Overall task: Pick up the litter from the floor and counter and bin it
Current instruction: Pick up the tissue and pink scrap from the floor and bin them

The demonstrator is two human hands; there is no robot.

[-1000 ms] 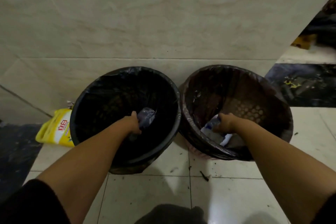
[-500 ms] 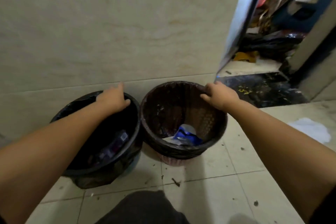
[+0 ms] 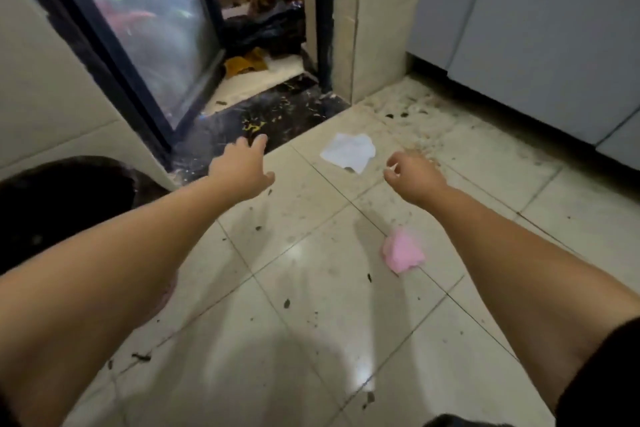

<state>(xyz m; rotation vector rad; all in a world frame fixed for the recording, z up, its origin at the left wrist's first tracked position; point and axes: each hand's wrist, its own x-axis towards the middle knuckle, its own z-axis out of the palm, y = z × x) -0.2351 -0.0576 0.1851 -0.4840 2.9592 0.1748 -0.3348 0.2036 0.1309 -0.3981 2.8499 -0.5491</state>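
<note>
A crumpled white paper point(image 3: 349, 152) lies on the tiled floor near the dark doorway threshold. A pink crumpled wrapper point(image 3: 403, 253) lies on the floor closer to me, under my right forearm's left side. My left hand point(image 3: 242, 168) reaches forward with fingers spread and holds nothing. My right hand point(image 3: 414, 175) hovers just right of the white paper, fingers loosely curled and apart, with nothing in it. A dark bin point(image 3: 52, 201) with a black liner shows at the left edge, partly hidden by my left arm.
A glass sliding door point(image 3: 145, 28) stands ajar at the back, with black bags and clutter point(image 3: 263, 28) beyond the dark threshold point(image 3: 263, 118). Grey cabinet fronts point(image 3: 536, 28) run along the right. Dirt specks dot the tiles point(image 3: 311, 288).
Both hands have left the two bins, where they dropped the bottles. The view has swung right toward the doorway floor, and the hands now reach out over the litter there.
</note>
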